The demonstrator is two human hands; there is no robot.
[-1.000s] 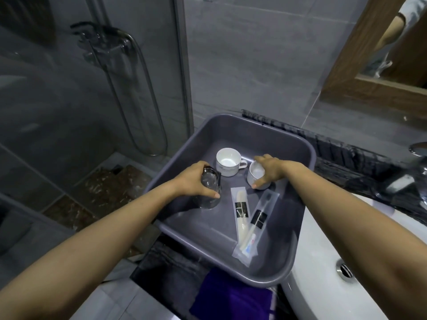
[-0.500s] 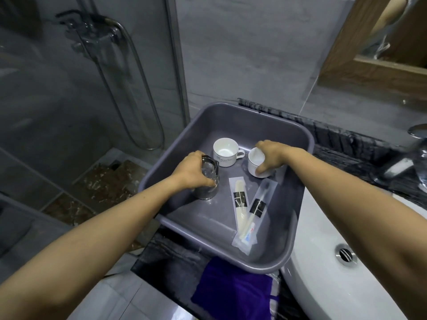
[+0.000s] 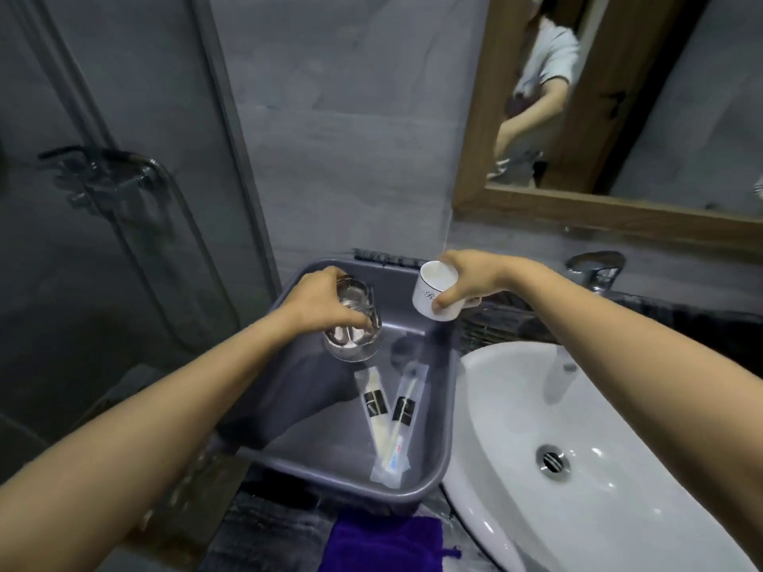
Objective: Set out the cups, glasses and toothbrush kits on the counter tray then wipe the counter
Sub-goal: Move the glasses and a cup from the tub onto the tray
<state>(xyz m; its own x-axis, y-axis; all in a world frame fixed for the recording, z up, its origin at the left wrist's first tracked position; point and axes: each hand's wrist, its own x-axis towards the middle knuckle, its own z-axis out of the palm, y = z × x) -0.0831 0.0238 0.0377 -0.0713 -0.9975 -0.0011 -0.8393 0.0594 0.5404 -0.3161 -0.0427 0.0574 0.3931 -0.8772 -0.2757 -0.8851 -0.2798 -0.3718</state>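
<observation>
We see a matt grey plastic tub, a clear glass tumbler, a glossy white ceramic cup, a glazed basin, a purple plush cloth and a wood-framed mirror.

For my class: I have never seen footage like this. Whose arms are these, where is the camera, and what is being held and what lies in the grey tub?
The arms belong to a person wearing a camera on the head, so you look down along them. The left hand lifts a clear glass. The right hand lifts a white cup. Both are held above a grey tub on the bathroom counter, beside a white sink. Two wrapped toothbrush kits lie in the tub. A purple cloth lies in front of it.
</observation>
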